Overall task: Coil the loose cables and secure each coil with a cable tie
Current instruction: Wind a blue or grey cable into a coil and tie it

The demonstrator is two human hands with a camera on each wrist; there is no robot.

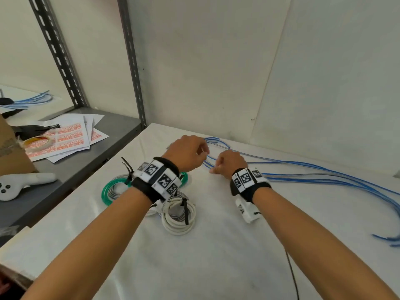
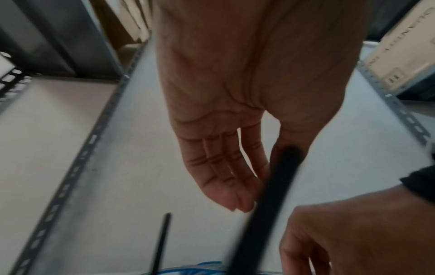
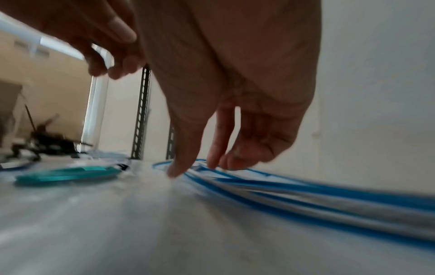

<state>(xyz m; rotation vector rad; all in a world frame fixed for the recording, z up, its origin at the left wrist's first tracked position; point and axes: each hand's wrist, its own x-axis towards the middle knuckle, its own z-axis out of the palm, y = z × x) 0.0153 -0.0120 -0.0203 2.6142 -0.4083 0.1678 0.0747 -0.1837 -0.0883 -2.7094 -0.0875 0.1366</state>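
Left hand (image 1: 187,153) pinching a black cable tie (image 2: 268,208) and right hand (image 1: 231,163), fingers extended onto the blue cable (image 1: 324,169), meet over its looped end on the tabletop (image 1: 216,245); the strands appear light, springy, best gathered near the bend.

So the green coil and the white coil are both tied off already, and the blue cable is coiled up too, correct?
Not quite. The green coil and the white coil each carry a black tie, but the blue cable is not coiled: the head view shows it running loose across the table, with both hands at its far end.
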